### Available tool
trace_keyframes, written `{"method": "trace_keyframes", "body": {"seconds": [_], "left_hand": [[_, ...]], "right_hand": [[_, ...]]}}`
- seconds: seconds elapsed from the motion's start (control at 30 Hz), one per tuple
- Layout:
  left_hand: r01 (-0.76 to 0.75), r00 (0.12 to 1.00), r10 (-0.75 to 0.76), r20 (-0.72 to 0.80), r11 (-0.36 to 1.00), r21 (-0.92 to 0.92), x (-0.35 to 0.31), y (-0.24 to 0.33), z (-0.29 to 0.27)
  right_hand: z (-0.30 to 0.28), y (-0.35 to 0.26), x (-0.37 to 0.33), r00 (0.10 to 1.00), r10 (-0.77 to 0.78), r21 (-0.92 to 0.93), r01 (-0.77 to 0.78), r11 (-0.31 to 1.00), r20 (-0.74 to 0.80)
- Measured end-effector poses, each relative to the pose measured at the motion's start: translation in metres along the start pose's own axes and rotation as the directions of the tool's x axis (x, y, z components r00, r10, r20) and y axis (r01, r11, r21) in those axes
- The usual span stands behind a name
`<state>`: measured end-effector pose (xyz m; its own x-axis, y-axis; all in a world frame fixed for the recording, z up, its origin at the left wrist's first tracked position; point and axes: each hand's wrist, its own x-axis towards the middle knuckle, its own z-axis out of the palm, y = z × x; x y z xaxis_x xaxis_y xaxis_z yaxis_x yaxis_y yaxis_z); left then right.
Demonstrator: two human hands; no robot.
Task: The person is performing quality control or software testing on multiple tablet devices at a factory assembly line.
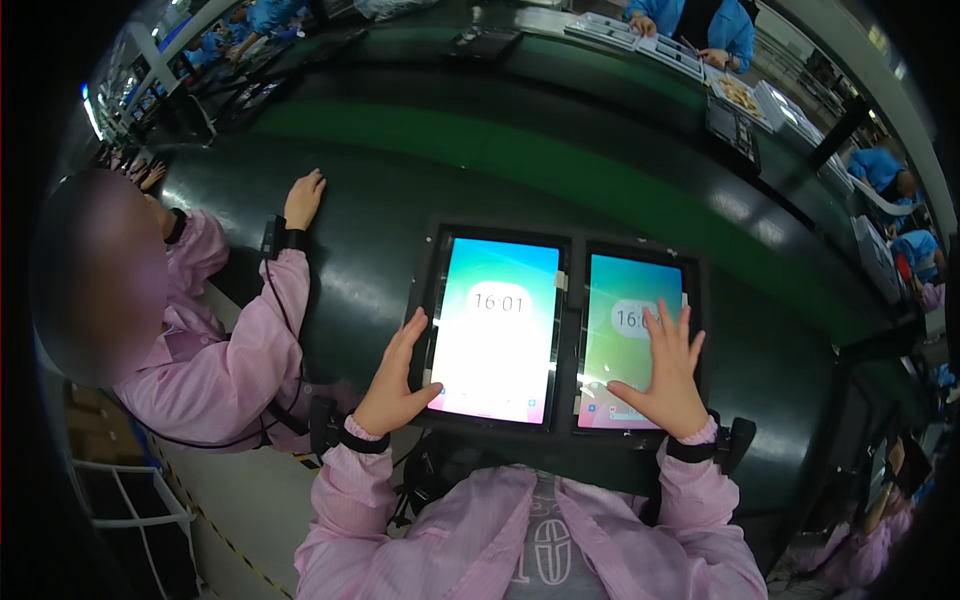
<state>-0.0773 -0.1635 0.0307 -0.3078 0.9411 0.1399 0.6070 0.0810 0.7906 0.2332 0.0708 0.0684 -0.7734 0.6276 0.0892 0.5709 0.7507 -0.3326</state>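
Observation:
Two lit tablets lie side by side in a black tray (573,330) on the dark green bench. The left tablet (500,345) has a bright white and blue screen with a clock panel. Its neighbour, the right tablet (620,280), glows blue and green. At the left tablet's lower left edge rests my left hand (394,382), fingers stretched and thumb over the screen corner. My right hand (660,372) is spread above the right tablet's screen and covers part of its clock; whether the fingertips touch the glass I cannot tell. Neither hand grips anything.
A person in a pink smock sits at my left, one hand (304,200) on the bench (360,230). A dark conveyor strip (600,130) crosses beyond. Across it a worker in blue (720,30) handles white trays (670,55). A black flat device (733,135) lies at far right.

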Motion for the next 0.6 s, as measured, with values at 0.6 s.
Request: {"method": "trace_keyframes", "body": {"seconds": [0.6], "left_hand": [[-0.244,0.953,0.278,-0.12,0.94,0.238,0.117,0.054,0.036]], "right_hand": [[0.007,0.069,-0.009,0.932,0.304,0.015,-0.307,0.952,-0.2]]}}
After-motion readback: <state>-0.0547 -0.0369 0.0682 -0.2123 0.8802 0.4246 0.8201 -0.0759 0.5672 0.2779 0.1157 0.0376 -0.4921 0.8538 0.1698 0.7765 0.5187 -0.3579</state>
